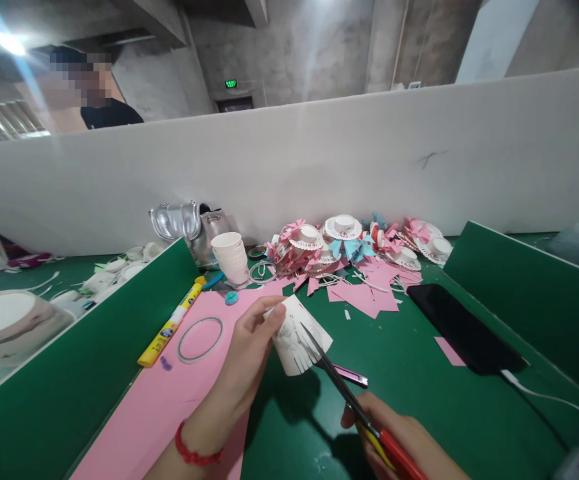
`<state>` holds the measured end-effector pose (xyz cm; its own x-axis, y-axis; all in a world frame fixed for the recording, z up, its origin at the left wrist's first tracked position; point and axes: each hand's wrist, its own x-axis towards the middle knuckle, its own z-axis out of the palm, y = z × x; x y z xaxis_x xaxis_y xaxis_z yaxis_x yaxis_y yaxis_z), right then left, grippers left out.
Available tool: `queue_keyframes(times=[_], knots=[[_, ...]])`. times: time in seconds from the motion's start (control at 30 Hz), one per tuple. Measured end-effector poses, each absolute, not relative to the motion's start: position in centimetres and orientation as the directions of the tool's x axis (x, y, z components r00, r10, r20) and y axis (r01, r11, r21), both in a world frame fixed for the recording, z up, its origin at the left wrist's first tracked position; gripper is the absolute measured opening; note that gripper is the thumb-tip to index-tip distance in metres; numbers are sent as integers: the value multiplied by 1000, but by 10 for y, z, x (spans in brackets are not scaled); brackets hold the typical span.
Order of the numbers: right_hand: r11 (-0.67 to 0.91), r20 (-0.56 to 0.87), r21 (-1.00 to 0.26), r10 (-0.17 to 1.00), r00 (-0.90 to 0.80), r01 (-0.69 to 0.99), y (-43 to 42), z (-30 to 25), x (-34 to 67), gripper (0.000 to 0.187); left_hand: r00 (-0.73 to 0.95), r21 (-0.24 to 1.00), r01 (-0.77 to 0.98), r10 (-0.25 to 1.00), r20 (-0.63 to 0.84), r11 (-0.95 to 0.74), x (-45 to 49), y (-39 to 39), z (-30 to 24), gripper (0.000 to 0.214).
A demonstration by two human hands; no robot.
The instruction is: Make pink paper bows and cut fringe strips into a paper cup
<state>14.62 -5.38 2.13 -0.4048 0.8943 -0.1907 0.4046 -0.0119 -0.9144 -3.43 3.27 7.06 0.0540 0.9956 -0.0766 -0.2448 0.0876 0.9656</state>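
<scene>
A white paper cup [294,337], with several slits cut into its rim side, is pinched between the thumb and fingers of my left hand [257,340]. My right hand [387,427] grips a pair of scissors [342,387] with red and yellow handles. The scissor blades lie against the slit edge of the cup, at its right side. Just behind the blades, a pink box cutter [350,375] rests on the green table. Under my left forearm is a big pink paper sheet [169,407].
Paper-cup hats with pink and blue bows [344,230], a cup stack [230,257] and a silver bag [182,223] stand at the back. A yellow glue tube [169,327] and tape roll [200,340] lie left, a phone [462,327] right. Green dividers [529,300] flank the table. A person [107,113] is beyond the partition.
</scene>
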Motion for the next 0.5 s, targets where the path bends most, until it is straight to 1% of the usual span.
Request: queue_keyframes(times=[0.07,0.13,0.23,0.4,0.43,0.5], knots=[[-17,-198,-912,893,-404,410,-54,24,146,29,50,965,-248,996,-80,90,-34,32,73,22],[-5,-181,-918,895,-408,396,-54,25,146,32,43,965,-248,996,-81,89,-33,31,74,21],[-14,-172,-934,893,-415,357,-54,23,145,44,51,969,-232,996,-73,83,-33,30,74,20],[-136,-251,-941,895,-368,311,-54,19,145,63,68,981,-188,997,-42,54,-32,29,67,22],[-132,-239,-948,897,-371,290,-54,19,146,67,70,982,-179,997,-43,55,-32,29,66,23],[-76,-171,-966,904,-392,246,-55,20,149,75,86,984,-167,995,-44,58,-32,28,65,22]])
